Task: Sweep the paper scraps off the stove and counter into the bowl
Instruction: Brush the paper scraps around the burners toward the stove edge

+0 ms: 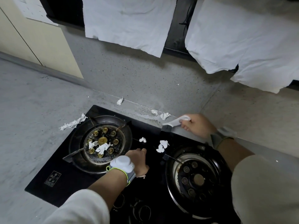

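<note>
My right hand [198,126] grips the white handle of a small brush [174,122]; its dark bristles touch the back edge of the black glass stove [64,180]. Two paper scraps [165,115] lie on the grey counter just left of the brush. More scraps [162,145] sit on the glass between the burners, inside the left burner [102,147], at its back-left corner [73,122] and by the wall [120,101]. My left hand [140,162] rests with curled fingers on the stove between the burners; whether it holds anything is hidden. No bowl is in view.
The right burner [196,180] has metal pan supports. White paper sheets [129,21] hang from the black hood above the stove. Grey counter [32,118] spreads to the left, and a cream cabinet [32,38] stands at the back left.
</note>
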Available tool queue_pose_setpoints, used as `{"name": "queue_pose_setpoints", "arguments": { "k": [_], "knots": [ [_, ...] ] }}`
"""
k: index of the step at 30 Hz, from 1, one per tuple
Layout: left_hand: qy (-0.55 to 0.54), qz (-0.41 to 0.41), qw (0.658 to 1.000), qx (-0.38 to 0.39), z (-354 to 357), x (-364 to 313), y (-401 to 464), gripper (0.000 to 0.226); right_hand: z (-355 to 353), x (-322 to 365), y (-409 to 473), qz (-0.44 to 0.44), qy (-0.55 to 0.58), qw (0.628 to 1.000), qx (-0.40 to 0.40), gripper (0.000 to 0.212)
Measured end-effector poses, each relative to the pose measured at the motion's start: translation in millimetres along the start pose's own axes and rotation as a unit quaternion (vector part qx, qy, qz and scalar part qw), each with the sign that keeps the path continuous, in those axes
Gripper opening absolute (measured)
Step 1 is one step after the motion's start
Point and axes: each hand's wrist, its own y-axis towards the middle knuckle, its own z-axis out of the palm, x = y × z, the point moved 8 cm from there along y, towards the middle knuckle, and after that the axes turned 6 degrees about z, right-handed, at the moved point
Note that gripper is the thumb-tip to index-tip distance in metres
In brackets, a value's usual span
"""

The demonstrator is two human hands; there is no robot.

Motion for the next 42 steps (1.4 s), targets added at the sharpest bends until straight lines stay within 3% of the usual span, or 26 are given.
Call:
{"name": "queue_pose_setpoints", "arguments": {
  "k": [2, 5, 10, 15, 19, 23, 26, 29, 37, 42],
  "knots": [
    [0.001, 0.006, 1.0, -0.003, -1, 2, 1, 0.062, -16, -2, 7, 0.006, 0.035, 0.998, -0.055, 0.022],
    [0.002, 0.007, 1.0, 0.007, -3, 0, 3, 0.059, -24, 9, 14, -0.012, -0.096, 0.987, -0.126, 0.024],
    [-0.004, 0.013, 0.999, 0.035, -3, -3, 4, 0.062, 27, 32, 15, -0.132, -0.201, 0.967, -0.083, 0.032],
    [-0.003, 0.019, 0.999, 0.033, -6, -6, 2, 0.065, 15, 42, 10, -0.098, -0.186, 0.969, -0.13, 0.024],
    [0.014, 0.028, 0.999, 0.005, -2, -8, 1, 0.066, -22, 35, 3, -0.067, -0.134, 0.973, -0.177, 0.04],
    [0.015, 0.017, 1.0, -0.01, 2, -9, 2, 0.066, -28, 23, 11, -0.033, -0.136, 0.964, -0.226, 0.033],
    [0.021, 0.009, 1.0, -0.02, 1, -8, 1, 0.063, -1, 19, 20, -0.034, -0.171, 0.967, -0.186, 0.027],
    [0.036, -0.01, 0.998, -0.043, -1, -6, 1, 0.06, 21, 17, 22, -0.038, -0.13, 0.983, -0.124, 0.025],
    [0.053, -0.014, 0.997, -0.052, 2, -7, 0, 0.041, -4, 26, -4, -0.093, -0.042, 0.995, -0.007, 0.013],
    [0.055, -0.01, 0.997, -0.049, 11, -6, -2, 0.04, -20, 33, 0, -0.101, 0.001, 0.994, -0.031, 0.017]
  ]
}}
